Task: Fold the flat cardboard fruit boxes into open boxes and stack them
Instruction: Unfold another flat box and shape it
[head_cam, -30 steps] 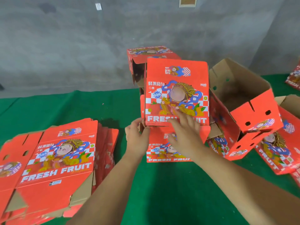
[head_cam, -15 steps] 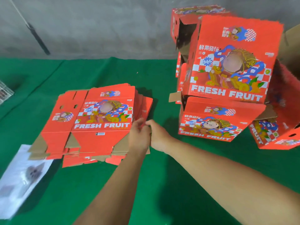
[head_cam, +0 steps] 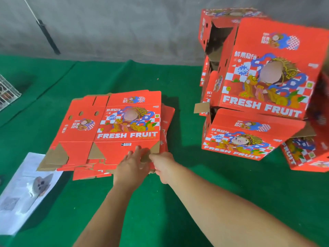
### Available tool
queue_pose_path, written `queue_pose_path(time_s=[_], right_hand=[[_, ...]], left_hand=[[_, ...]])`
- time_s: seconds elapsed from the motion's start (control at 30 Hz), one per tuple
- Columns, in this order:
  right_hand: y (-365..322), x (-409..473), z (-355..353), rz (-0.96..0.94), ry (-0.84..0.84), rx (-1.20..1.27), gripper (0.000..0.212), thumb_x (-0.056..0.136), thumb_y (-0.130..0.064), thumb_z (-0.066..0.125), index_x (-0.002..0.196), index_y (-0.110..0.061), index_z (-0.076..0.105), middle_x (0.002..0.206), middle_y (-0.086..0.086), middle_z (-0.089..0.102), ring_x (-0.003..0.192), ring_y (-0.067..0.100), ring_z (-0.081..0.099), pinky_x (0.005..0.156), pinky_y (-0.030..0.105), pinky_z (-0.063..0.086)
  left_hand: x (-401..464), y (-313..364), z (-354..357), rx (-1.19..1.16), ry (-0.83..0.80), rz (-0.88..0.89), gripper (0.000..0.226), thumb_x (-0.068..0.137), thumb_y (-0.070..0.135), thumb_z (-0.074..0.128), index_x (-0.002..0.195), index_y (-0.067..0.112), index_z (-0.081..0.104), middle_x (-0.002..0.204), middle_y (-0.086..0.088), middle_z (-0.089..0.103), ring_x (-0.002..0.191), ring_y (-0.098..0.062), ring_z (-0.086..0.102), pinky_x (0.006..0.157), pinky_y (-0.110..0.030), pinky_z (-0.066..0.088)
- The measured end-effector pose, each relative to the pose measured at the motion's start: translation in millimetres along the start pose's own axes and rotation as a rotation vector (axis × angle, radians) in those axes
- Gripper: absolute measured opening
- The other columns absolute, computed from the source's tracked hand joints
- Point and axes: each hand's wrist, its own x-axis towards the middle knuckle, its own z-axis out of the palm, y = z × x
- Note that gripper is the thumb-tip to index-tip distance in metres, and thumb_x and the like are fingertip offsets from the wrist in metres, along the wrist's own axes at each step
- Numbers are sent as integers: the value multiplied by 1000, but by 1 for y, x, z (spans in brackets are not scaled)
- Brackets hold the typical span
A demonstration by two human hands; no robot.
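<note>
**boxguy22:** Left hand (head_cam: pixel 132 164) is now flat on the near edge of the top flat box (head_cam: pixel 114 132), fingers straight and pressing. Right hand (head_cam: pixel 162 164) is at that box's near right corner, fingers tucked at the edge, so I can't tell if it's actually gripping. A second ago both hands were over on the folded stack (head_cam: pixel 256 104).

**mossy_k:** So that one's stacked and they've moved on to the next?

**boxguy22:** Looks like it. The pile of flats (head_cam: pixel 165 125) sits left of centre on the green cloth (head_cam: pixel 178 202), with the folded stack to its right. I reckon lifting the top sheet comes next. A white paper (head_cam: pixel 26 191) lies near the left edge.
</note>
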Motion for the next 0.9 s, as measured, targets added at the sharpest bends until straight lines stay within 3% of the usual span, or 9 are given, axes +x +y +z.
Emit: queue_pose_path(time_s=[0.07, 0.13, 0.23, 0.3, 0.4, 0.53, 0.67, 0.8, 0.9], right_hand=[[-2, -2, -16, -83, 51, 44, 20, 96, -22, 70, 115, -15, 68, 108, 5, 74, 81, 16, 66, 68, 28, 56], [-7, -6, -40, -208, 95, 34, 15, 103, -15, 57, 117, -13, 63, 106, 7, 72, 71, 14, 63, 55, 24, 53], [-16, -19, -83, -393, 143, -40, 20, 108, -10, 44, 118, -25, 52, 113, 5, 65, 86, 22, 72, 75, 33, 62], [-23, -31, -111, -523, 165, -127, 27, 107, -6, 42, 120, -28, 52, 118, 6, 64, 91, 28, 74, 78, 38, 61], [-34, -49, -151, -713, 223, -267, 27, 105, -4, 44, 108, -27, 57, 113, 11, 68, 91, 30, 73, 68, 28, 58], [-37, -73, -195, -822, 341, -322, 28, 103, -4, 45, 117, -22, 61, 113, 8, 70, 97, 33, 70, 86, 49, 58], [-22, -91, -222, -817, 416, -281, 34, 106, -8, 47, 135, -22, 57, 127, 2, 66, 110, 24, 67, 96, 43, 57], [-3, -107, -233, -808, 466, -282, 39, 106, -10, 49, 143, -20, 55, 130, 3, 66, 117, 22, 64, 102, 43, 53], [-2, -123, -241, -866, 507, -356, 38, 106, -12, 49, 143, -19, 57, 127, 0, 68, 115, 21, 64, 100, 39, 53]], left_hand=[[-2, 12, 3, -15, 125, 132, 43, 92, 34, 67, 131, 39, 50, 120, 0, 72, 114, -30, 68, 92, -45, 54], [-2, 25, 6, -38, 209, 184, 43, 91, 32, 71, 127, 40, 50, 110, 2, 76, 105, -23, 72, 103, -47, 48], [-5, 39, 17, -11, 197, 119, 59, 95, 43, 65, 150, 35, 45, 159, 1, 44, 147, -28, 40, 123, -49, 22], [-5, 48, 20, -79, 219, 58, 69, 95, 45, 65, 157, 31, 37, 168, -3, 28, 153, -41, 24, 124, -55, 21], [-6, 72, 14, -166, 209, 69, 73, 97, 53, 58, 160, 30, 30, 170, -3, 22, 153, -43, 20, 124, -58, 19], [-13, 107, -3, -204, 237, 216, 58, 101, 46, 56, 154, 25, 43, 157, -8, 47, 141, -38, 46, 114, -55, 38], [-27, 133, -18, -342, 273, 306, 41, 101, 48, 49, 136, 29, 59, 124, -1, 71, 113, -33, 65, 91, -46, 53], [-49, 143, -14, -554, 124, 315, 49, 99, 50, 45, 141, 29, 60, 133, 6, 68, 124, -18, 61, 103, -40, 49], [-50, 142, -12, -475, 191, 307, 36, 103, 27, 56, 138, 25, 64, 130, -4, 71, 119, -29, 65, 91, -36, 52]])
